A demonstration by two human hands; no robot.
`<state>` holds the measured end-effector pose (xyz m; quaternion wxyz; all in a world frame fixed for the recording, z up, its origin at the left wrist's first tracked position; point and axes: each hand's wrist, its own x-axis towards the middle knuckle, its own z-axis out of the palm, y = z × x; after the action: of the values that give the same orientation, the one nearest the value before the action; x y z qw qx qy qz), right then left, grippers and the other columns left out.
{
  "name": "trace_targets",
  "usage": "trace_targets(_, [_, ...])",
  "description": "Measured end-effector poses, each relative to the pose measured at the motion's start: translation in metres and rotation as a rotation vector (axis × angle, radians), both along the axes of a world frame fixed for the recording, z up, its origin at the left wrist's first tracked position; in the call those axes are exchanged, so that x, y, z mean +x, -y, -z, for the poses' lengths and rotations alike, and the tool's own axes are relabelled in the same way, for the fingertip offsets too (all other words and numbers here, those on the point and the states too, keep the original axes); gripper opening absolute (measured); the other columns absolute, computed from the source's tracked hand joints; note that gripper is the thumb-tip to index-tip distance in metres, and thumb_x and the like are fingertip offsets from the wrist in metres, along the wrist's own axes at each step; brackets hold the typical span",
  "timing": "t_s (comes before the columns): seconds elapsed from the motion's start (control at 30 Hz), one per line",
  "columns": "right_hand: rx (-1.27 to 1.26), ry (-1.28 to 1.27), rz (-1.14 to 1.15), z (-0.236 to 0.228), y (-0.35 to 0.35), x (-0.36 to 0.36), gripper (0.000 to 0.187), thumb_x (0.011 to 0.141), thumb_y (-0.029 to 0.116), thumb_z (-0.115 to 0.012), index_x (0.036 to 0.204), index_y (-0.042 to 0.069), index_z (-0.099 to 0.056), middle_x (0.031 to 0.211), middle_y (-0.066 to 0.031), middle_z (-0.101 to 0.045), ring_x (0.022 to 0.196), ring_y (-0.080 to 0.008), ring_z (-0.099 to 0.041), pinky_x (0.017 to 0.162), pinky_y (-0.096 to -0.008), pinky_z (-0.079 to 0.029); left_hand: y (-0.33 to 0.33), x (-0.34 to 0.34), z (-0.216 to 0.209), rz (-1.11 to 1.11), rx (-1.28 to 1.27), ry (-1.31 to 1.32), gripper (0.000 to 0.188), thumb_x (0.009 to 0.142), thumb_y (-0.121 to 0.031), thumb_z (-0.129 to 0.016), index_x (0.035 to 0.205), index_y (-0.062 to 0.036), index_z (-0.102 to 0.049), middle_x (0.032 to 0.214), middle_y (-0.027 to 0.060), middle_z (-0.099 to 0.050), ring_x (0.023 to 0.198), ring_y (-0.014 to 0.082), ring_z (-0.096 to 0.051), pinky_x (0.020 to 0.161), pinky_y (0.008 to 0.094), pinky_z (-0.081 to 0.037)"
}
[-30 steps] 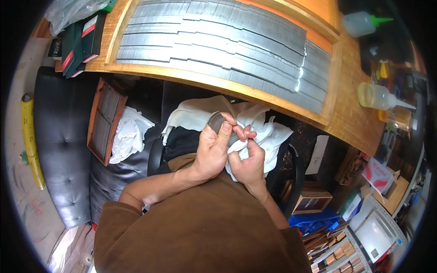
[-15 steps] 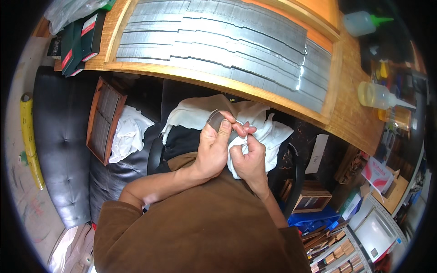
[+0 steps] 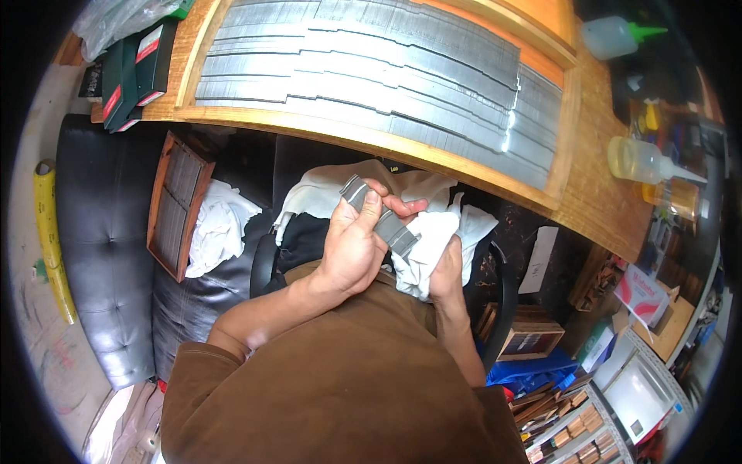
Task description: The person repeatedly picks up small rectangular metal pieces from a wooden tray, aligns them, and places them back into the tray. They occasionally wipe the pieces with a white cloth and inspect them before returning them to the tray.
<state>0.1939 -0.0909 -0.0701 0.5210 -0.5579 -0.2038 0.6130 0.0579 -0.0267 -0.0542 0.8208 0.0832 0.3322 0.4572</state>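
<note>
My left hand (image 3: 352,251) grips a flat grey strip (image 3: 390,230) with paler bands across it, thumb on its top face. The strip slants down to the right, its lower end meeting a white cloth (image 3: 433,241). My right hand (image 3: 447,271) is closed on that cloth, its fingertips partly hidden behind the folds. Both hands are above my lap, near the front edge of the table. More white cloth hangs behind them. On the table, a shallow wooden tray (image 3: 224,114) holds rows of packed grey metallic strips (image 3: 371,85).
At left, a small framed wooden tray (image 3: 209,174) leans by a crumpled white cloth (image 3: 220,228) on a black padded seat (image 3: 104,255). Two squeeze bottles, one clear with a green tip (image 3: 614,37) and one yellowish (image 3: 638,161), are at right. Dark green boxes (image 3: 139,77) occupy the left corner.
The grey strip, mostly covered by my fingers before, now shows along its length. My right hand has moved right and down with the cloth, and my left hand has shifted slightly left.
</note>
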Motion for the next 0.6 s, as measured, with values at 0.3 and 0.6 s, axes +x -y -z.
trace_targets(0.3, [0.114,0.277,-0.199,-0.013,-0.001,-0.011,0.018,0.105,0.007,-0.060,0.110,-0.008,-0.069,0.087,-0.0006,-0.067,0.081,-0.0063,-0.055,0.070,-0.0246,-0.048,0.002,0.000,0.006,0.018,0.135,-0.040,0.013,0.114,-0.018,-0.044,0.117,-0.0082,-0.053,0.091,0.0091,-0.067,0.104,0.0326,-0.073,0.099,0.0483,-0.056])
trace_targets(0.6, [0.137,-0.007,-0.460,-0.010,0.021,0.023,0.024,0.102,0.000,-0.059,0.124,-0.005,-0.065,0.104,-0.0030,-0.071,0.093,-0.0082,-0.064,0.083,-0.0249,-0.052,0.001,-0.011,0.006,0.114,0.019,0.018,0.014,0.113,-0.019,-0.045,0.117,-0.0088,-0.053,0.091,0.0095,-0.067,0.104,0.0324,-0.073,0.100,0.0486,-0.056])
